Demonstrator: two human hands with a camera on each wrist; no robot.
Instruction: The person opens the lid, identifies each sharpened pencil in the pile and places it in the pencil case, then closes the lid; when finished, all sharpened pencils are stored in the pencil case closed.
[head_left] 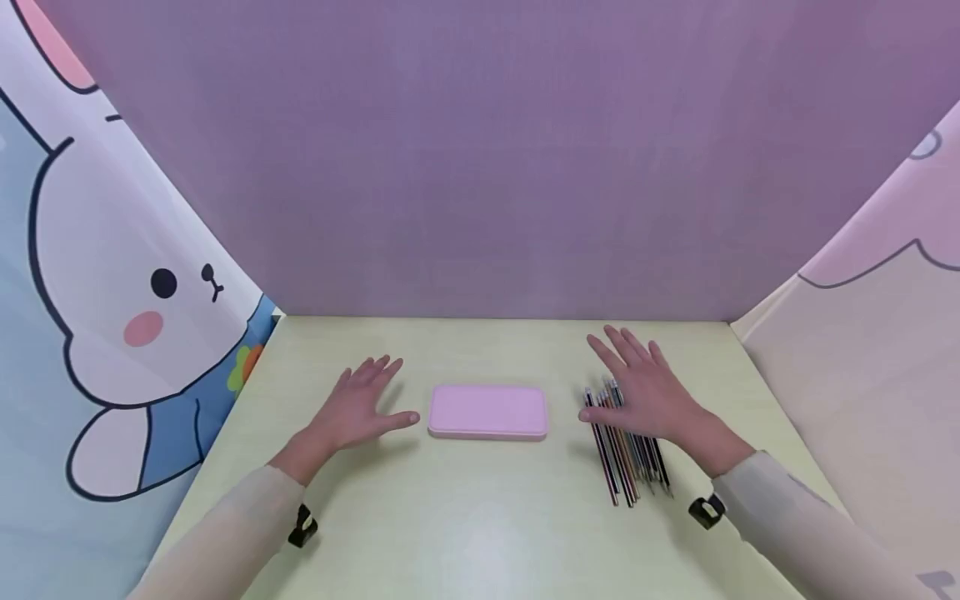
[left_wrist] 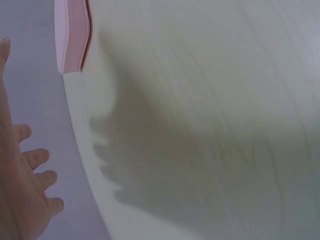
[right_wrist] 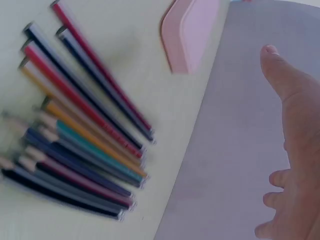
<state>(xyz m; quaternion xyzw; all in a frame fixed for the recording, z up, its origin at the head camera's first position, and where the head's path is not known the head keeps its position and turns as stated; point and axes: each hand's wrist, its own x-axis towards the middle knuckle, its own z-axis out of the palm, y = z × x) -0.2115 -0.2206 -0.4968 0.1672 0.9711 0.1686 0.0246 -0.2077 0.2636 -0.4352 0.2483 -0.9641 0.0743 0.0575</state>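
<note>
A pink case [head_left: 487, 412] with rounded corners lies closed in the middle of the table. To its left, my left hand [head_left: 358, 412] hovers above the tabletop with fingers spread, and its thumb points toward the case without touching it. My right hand [head_left: 651, 392] is held in the air over a bunch of pencils [head_left: 617, 467], fingers spread, gripping nothing. It hides part of the bunch in the head view. From the right wrist, several coloured pencils [right_wrist: 82, 92] show side by side, some with sharpened tips facing the opposite way from others.
The pale wooden table [head_left: 480, 517] ends at a purple back panel [head_left: 510, 167]. A rabbit-printed panel [head_left: 150, 333] stands along the left side and a pink and cream panel [head_left: 877, 358] along the right. Each wrist carries a small black device [head_left: 303, 527].
</note>
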